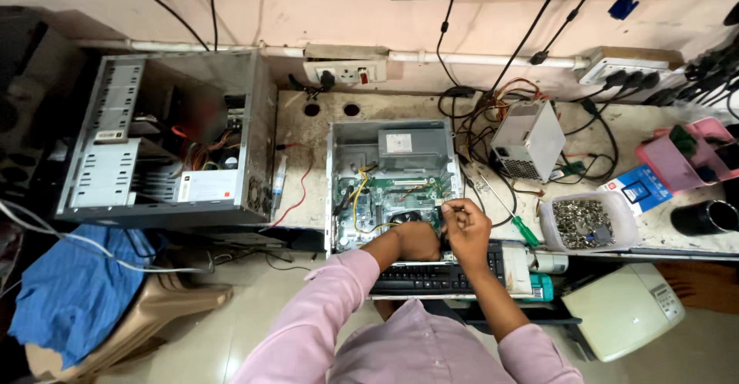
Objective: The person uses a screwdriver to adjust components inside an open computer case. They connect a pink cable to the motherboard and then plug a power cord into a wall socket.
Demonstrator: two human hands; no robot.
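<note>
An open desktop computer case (pixel 342 141) lies flat on the bench, its green motherboard (pixel 385 192) and yellow cables showing. My left hand (pixel 416 239) rests curled at the case's front edge, over the dark fan area. Right beside it, my right hand (pixel 464 226) is closed around a small dark part held at the case's front right corner; what the part is cannot be made out. A black keyboard (pixel 431 278) lies just below both hands.
A second open tower case (pixel 162 138) lies at the left. A loose power supply (pixel 530 139) with tangled cables sits right of the open case. A green-handled screwdriver (pixel 517 225), a tub of screws (pixel 589 222), a pink tray (pixel 685 157), a black cup (pixel 704 217) and a white printer (pixel 623 311) are at the right.
</note>
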